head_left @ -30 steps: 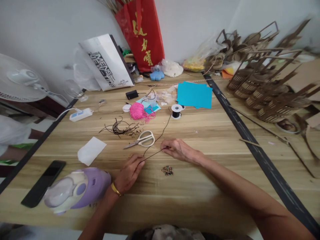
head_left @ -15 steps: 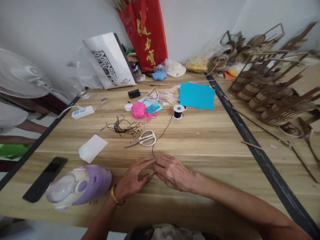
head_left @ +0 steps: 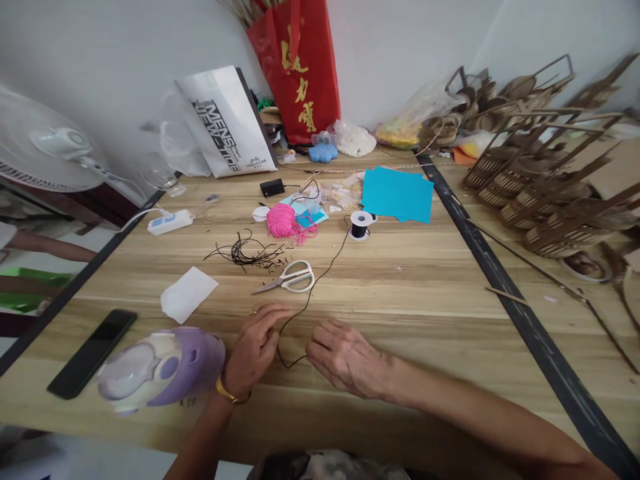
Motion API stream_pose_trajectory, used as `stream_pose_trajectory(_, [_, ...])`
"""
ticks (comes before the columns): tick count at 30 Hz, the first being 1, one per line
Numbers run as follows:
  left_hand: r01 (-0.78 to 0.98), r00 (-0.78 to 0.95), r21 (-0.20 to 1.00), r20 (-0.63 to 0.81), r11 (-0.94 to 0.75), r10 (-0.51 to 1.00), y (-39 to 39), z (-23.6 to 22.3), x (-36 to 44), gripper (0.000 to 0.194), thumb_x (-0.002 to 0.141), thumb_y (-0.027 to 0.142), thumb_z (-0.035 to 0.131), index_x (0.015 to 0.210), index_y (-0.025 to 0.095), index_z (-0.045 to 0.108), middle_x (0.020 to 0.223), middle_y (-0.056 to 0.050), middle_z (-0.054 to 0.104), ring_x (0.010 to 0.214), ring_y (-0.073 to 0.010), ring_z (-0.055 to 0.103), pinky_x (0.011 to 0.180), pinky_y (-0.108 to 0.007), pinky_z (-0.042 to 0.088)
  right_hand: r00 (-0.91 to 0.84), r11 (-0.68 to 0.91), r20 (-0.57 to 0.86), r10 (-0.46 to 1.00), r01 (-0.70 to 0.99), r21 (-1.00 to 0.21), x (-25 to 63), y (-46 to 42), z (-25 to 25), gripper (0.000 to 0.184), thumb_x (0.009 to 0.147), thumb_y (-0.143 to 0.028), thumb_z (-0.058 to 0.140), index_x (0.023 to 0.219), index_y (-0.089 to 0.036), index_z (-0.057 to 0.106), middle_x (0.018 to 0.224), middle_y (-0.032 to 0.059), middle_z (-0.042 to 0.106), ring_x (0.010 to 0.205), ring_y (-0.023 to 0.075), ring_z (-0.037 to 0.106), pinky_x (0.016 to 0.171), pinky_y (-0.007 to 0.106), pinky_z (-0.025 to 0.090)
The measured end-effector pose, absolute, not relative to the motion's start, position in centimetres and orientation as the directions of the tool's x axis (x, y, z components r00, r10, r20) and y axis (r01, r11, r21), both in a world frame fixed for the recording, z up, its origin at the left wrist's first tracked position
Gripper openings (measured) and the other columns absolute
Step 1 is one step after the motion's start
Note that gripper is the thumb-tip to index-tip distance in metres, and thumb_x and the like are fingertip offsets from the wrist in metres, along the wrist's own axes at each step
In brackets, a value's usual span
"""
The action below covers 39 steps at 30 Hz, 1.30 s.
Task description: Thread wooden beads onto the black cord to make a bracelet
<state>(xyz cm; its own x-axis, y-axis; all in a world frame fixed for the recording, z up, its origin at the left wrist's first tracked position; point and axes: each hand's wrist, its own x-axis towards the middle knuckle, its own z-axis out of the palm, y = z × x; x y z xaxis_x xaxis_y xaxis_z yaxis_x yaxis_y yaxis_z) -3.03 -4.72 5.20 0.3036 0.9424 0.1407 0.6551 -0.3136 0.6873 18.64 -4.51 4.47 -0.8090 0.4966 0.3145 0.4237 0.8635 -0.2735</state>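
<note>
Clock centred on the gap between the hands, the wearer at six, and we start far left: the fan (head_left: 63, 143) up at ten, another person's forearm (head_left: 53, 245) below it beyond the table edge. In to nine, a dark phone (head_left: 93, 353) lies flat, and just beside it a purple-and-cream bottle (head_left: 167, 369) rests on its side. Back to ten: a power strip (head_left: 170, 223) towards the far edge, then a white sheet of paper (head_left: 189, 295) closer in. At eleven, a tangle of black scraps (head_left: 245, 253).

Now the left hand (head_left: 255, 347), at nine, gold bracelet (head_left: 227, 393) on the wrist: it's open, fingers stretched, thumb apart, right by the black cord (head_left: 310, 295); whether they touch, I can't tell. At twelve, pink yarn (head_left: 281, 220) far out, white-handled scissors (head_left: 285, 283) nearer, blades spread slightly, if at all.

And the cord! Down from one o'clock, past the scissors, a slack bend at the hub, then in under the right hand (head_left: 345, 360) at three. That one's closed on it, palm down, knuckles up, fingertips hidden.

Out at one, the cord's white spool (head_left: 359, 227) stands upright, blue sheets (head_left: 397, 193) beyond. Finally two o'clock: brown woven baskets (head_left: 540, 193), crowded together.
</note>
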Motion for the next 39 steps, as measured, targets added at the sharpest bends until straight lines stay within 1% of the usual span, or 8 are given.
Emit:
stream_pose_trajectory(8, [0.290, 0.524, 0.955, -0.217, 0.067, 0.824, -4.6, 4.7, -1.5, 0.040, 0.084, 0.034, 0.057, 0.121, 0.017, 0.058, 0.113, -0.010, 0.067, 0.104, -0.0218, 0.061, 0.088, -0.034, 0.049, -0.789, 0.862, 0.360, 0.498, 0.407, -0.301, 19.0, -4.7, 3.8, 0.010, 0.092, -0.015, 0.047, 0.095, -0.015, 0.057, 0.098, 0.0098, 0.061, 0.095, 0.0211, 0.055, 0.084, 0.034, 0.042])
stream_pose_trajectory(13, [0.179, 0.493, 0.935, -0.355, 0.307, 0.794, -4.4, 3.1, -2.0, 0.039, 0.071, 0.035, 0.072, 0.102, 0.014, 0.063, 0.077, -0.003, 0.069, 0.069, -0.0147, 0.064, 0.066, -0.026, 0.049, -0.793, 0.836, 0.308, 0.525, 0.414, -0.361, 19.2, -3.7, 4.6, 0.014, 0.094, -0.019, 0.046, 0.102, -0.016, 0.057, 0.095, 0.0090, 0.062, 0.088, 0.0181, 0.057, 0.079, 0.031, 0.043])
stream_pose_trajectory(17, [0.218, 0.467, 0.932, -0.360, 0.289, 0.808, -4.5, 2.5, -2.6, 0.029, 0.072, 0.041, 0.069, 0.069, 0.013, 0.062, 0.061, -0.002, 0.066, 0.058, -0.0125, 0.060, 0.060, -0.025, 0.047, -0.846, 0.817, 0.230, 0.481, 0.338, -0.467, 18.8, -1.3, 5.2, 0.017, 0.096, -0.026, 0.044, 0.098, -0.018, 0.059, 0.089, 0.0056, 0.063, 0.084, 0.0161, 0.059, 0.073, 0.026, 0.043])
stream_pose_trajectory(21, [0.286, 0.459, 0.931, -0.340, 0.226, 0.821, -4.9, 2.3, -3.3, 0.028, 0.076, 0.040, 0.065, 0.068, 0.013, 0.061, 0.059, -0.001, 0.065, 0.055, -0.0112, 0.056, 0.056, -0.023, 0.044, -0.837, 0.789, 0.204, 0.507, 0.356, -0.501, 17.4, 3.0, 4.4, 0.025, 0.098, -0.032, 0.039, 0.099, -0.017, 0.060, 0.090, 0.0057, 0.063, 0.082, 0.0145, 0.060, 0.072, 0.024, 0.043])
stream_pose_trajectory(24, [0.344, 0.462, 0.922, -0.332, 0.179, 0.822, -5.4, 2.3, -3.8, 0.025, 0.077, 0.036, 0.064, 0.069, 0.013, 0.062, 0.063, -0.003, 0.067, 0.059, -0.0115, 0.056, 0.058, -0.022, 0.042, -0.767, 0.784, 0.229, 0.600, 0.506, -0.359, 15.6, 6.2, 3.2, 0.021, 0.095, -0.026, 0.047, 0.109, -0.014, 0.056, 0.107, 0.0120, 0.061, 0.095, 0.0193, 0.058, 0.078, 0.029, 0.044])
stream_pose_trajectory(28, [0.409, 0.450, 0.897, -0.359, 0.168, 0.818, -5.8, 2.1, -4.2, 0.025, 0.077, 0.036, 0.063, 0.070, 0.013, 0.064, 0.064, -0.002, 0.065, 0.060, -0.0113, 0.054, 0.057, -0.022, 0.041, -0.809, 0.823, 0.151, 0.568, 0.557, -0.109, 12.9, 8.5, 1.7, 0.024, 0.092, -0.007, 0.045, 0.113, -0.012, 0.053, 0.104, 0.0139, 0.062, 0.097, 0.0222, 0.057, 0.083, 0.033, 0.044])
stream_pose_trajectory(32, [0.411, 0.451, 0.898, -0.347, 0.154, 0.823, -5.9, 1.8, -4.4, 0.027, 0.077, 0.039, 0.062, 0.070, 0.013, 0.063, 0.065, -0.001, 0.061, 0.060, -0.0107, 0.051, 0.057, -0.022, 0.040, -0.852, 0.855, 0.084, 0.516, 0.518, -0.001, 11.2, 9.2, 1.3, 0.024, 0.091, -0.004, 0.039, 0.108, -0.011, 0.055, 0.098, 0.0149, 0.062, 0.096, 0.0252, 0.057, 0.081, 0.036, 0.045])
stream_pose_trajectory(39, [0.341, 0.478, 0.938, -0.233, 0.065, 0.847, -5.6, 1.8, -4.6, 0.029, 0.079, 0.042, 0.061, 0.070, 0.015, 0.062, 0.084, -0.007, 0.065, 0.082, -0.0171, 0.060, 0.076, -0.029, 0.047, -0.804, 0.809, 0.119, 0.583, 0.560, -0.178, 14.7, 8.6, 4.1, 0.038, 0.090, -0.006, 0.039, 0.126, -0.018, 0.044, 0.106, 0.0135, 0.053, 0.084, 0.0210, 0.057, 0.068, 0.033, 0.048])
